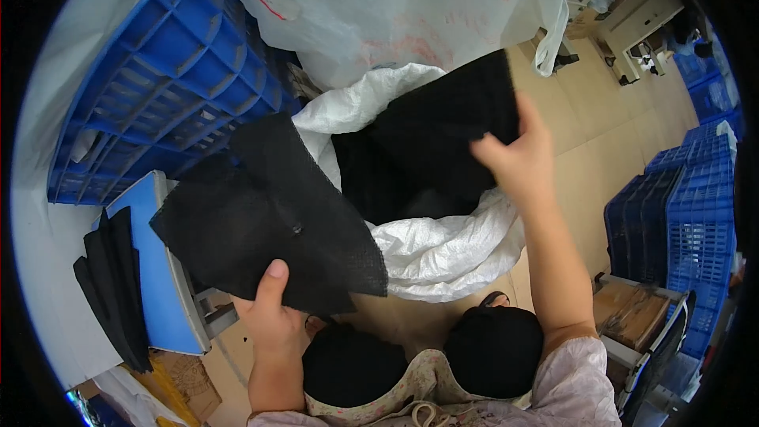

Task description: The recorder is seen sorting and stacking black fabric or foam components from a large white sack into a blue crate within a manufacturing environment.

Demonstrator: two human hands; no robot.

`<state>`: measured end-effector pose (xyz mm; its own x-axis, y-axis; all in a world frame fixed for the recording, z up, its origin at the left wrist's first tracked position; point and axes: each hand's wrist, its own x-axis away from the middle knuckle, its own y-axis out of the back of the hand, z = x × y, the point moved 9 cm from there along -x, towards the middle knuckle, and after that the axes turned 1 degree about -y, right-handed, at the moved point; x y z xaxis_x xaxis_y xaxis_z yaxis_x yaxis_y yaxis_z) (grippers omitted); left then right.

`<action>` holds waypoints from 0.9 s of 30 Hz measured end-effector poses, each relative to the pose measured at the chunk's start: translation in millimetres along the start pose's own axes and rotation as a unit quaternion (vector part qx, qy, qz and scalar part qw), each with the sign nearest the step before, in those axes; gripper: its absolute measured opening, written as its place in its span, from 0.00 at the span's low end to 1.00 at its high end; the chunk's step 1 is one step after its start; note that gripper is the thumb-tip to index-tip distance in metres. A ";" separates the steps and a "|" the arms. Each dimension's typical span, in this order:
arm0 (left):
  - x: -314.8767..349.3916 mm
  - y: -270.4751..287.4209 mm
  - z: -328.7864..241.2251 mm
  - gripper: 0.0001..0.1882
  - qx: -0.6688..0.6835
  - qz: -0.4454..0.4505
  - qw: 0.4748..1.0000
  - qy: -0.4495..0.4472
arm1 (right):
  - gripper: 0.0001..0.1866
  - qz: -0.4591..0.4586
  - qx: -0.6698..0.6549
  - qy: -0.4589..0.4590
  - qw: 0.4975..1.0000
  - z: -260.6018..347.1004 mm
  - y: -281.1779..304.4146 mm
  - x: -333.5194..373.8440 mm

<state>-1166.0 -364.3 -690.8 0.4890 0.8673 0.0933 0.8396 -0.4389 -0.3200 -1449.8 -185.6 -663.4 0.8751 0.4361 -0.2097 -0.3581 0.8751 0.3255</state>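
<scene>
One black cloth (261, 213) is pinched by the left hand (273, 312), another cloth (451, 126) by the right hand (523, 154) at the white sack's (443, 257) right edge.

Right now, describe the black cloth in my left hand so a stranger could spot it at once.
Start at the open white sack in the middle and look to its left side. The black cloth there is held near its lower edge in your left hand. Its broad, spread shape sets it apart from the narrow black strips further left.

sleeve (575, 375): pale lilac, faintly patterned | apron (395, 383): cream, small floral print | tie (427, 413): beige cord, looped | legwear (356, 364): black | sandal (494, 296): dark, open
</scene>
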 end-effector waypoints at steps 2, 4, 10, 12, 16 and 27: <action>-3.5 -2.5 -5.5 0.28 0.055 0.006 0.998 0.008 | 0.25 -0.008 -0.070 -0.030 0.997 -2.1 11.4 -7.6; -5.7 2.2 -9.2 0.28 0.066 0.002 0.998 -0.006 | 0.24 -0.041 -0.126 -0.078 0.988 -10.0 24.0 -9.2; -5.1 8.2 -22.7 0.30 0.064 0.005 0.998 -0.008 | 0.28 -0.080 -0.274 -0.021 0.958 11.2 45.1 -9.6; -3.9 4.8 -31.8 0.31 0.058 0.005 0.998 -0.003 | 0.29 -0.073 -0.303 -0.006 0.950 17.8 44.7 -6.8; -9.5 -15.0 -38.2 0.28 0.101 0.071 0.984 0.128 | 0.33 -0.079 -0.356 0.026 0.931 27.9 48.4 -3.6; 15.0 -10.2 11.0 0.28 0.172 0.238 0.866 0.404 | 0.32 -0.021 -0.365 0.205 0.908 119.3 46.7 -13.7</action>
<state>-1169.8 -344.2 -696.5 0.8825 0.0985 0.4598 0.4460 -0.4854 -0.7520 -1439.7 -175.8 -535.3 0.7522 0.3094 -0.5817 -0.5780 0.7336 -0.3573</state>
